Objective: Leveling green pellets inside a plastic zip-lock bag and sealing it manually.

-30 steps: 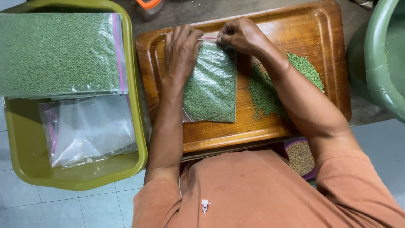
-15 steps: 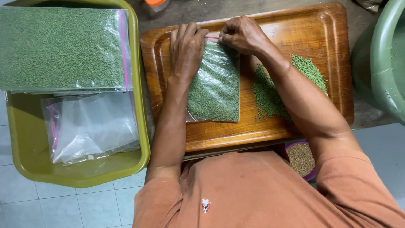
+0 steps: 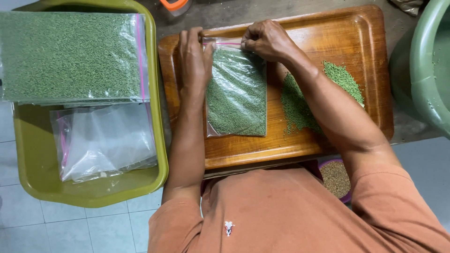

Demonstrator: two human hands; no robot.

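A clear zip bag (image 3: 236, 91) filled with small green pellets lies flat on a wooden tray (image 3: 356, 37). My left hand (image 3: 194, 61) rests flat along the bag's left edge, thumb at the pink zip strip. My right hand (image 3: 265, 40) pinches the zip strip at the bag's top right corner. A loose heap of green pellets (image 3: 300, 100) lies on the tray to the right of the bag, partly hidden by my right forearm.
An olive-green tub (image 3: 37, 182) at the left holds a stack of filled pellet bags (image 3: 70, 56) and several empty clear zip bags (image 3: 105, 143). A large green basin (image 3: 429, 61) stands at the right edge. A small purple bowl of brown grains (image 3: 335, 178) sits under the tray's front.
My right hand has slid slightly along the zip strip at the bag's top. The left hand and the bag have hardly shifted.
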